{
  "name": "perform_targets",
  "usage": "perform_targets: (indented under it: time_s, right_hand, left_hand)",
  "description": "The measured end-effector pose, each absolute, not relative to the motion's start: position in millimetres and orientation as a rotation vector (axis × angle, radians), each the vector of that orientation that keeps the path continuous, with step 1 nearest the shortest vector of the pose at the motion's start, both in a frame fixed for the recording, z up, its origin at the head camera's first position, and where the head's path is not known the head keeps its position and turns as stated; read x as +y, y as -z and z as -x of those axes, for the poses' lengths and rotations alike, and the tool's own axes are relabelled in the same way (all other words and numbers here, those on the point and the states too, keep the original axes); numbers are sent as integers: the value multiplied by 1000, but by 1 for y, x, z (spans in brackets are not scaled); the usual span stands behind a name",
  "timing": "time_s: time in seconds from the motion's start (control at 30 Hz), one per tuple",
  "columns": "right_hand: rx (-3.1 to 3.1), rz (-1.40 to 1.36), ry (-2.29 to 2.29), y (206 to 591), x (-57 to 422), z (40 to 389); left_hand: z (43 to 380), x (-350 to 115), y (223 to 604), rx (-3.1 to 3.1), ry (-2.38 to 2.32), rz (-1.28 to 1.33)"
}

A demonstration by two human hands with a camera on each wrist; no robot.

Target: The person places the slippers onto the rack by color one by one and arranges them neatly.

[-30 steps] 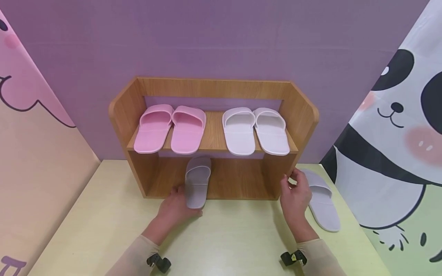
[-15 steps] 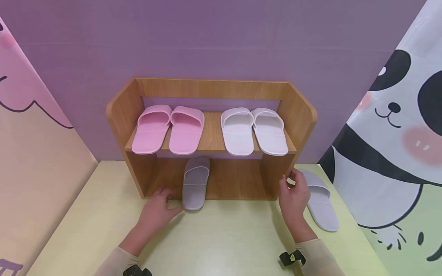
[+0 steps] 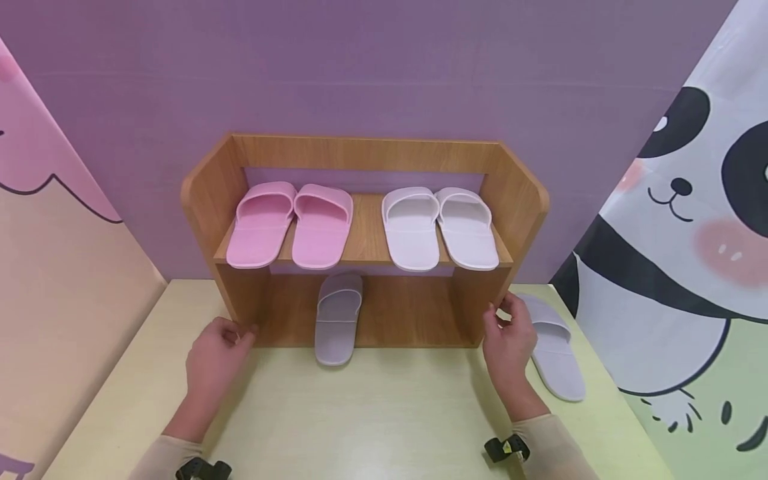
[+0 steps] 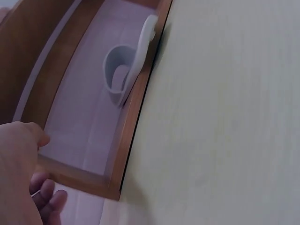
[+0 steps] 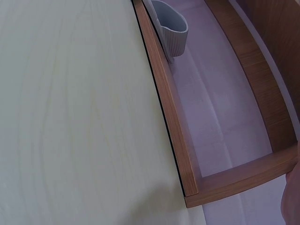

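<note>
A wooden shoe rack (image 3: 367, 155) with two tiers stands on the table. My left hand (image 3: 217, 353) is at its left side panel; in the left wrist view the thumb (image 4: 41, 136) lies inside the panel and the curled fingers (image 4: 47, 197) outside. My right hand (image 3: 510, 347) grips the front edge of the right side panel between thumb and fingers. A greyish slipper (image 3: 337, 327) lies on the lower tier, its toe-end sole overhanging the front edge. Its match, a pale lilac slipper (image 3: 558, 353), lies on the table right of the rack, beside my right hand and partly behind it.
On the upper tier sit a pair of pink slippers (image 3: 323, 230) at left and a pair of white slippers (image 3: 411, 233) at right. A purple wall (image 3: 372, 67) closes the back; printed panels flank the pale table (image 3: 360, 413).
My left hand has moved away from the greyish slipper, leftward to the rack's left side panel. The slipper stays on the lower tier. My right hand keeps its place.
</note>
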State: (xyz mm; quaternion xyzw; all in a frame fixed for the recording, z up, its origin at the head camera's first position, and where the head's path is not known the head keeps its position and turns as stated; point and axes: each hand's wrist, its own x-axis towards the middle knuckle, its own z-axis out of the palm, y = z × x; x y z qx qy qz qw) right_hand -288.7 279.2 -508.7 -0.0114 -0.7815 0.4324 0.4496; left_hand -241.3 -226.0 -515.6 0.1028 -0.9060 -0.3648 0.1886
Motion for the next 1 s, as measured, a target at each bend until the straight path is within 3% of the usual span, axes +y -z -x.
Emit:
perform_targets:
  time_s: [0.43, 1.0]
  right_hand:
    - [-1941, 11, -1077, 507, 278, 288]
    - [-1946, 25, -1067, 508, 280, 289]
  left_hand:
    - [259, -238, 511, -2242, 1166, -125]
    - [265, -235, 502, -2133, 1177, -114]
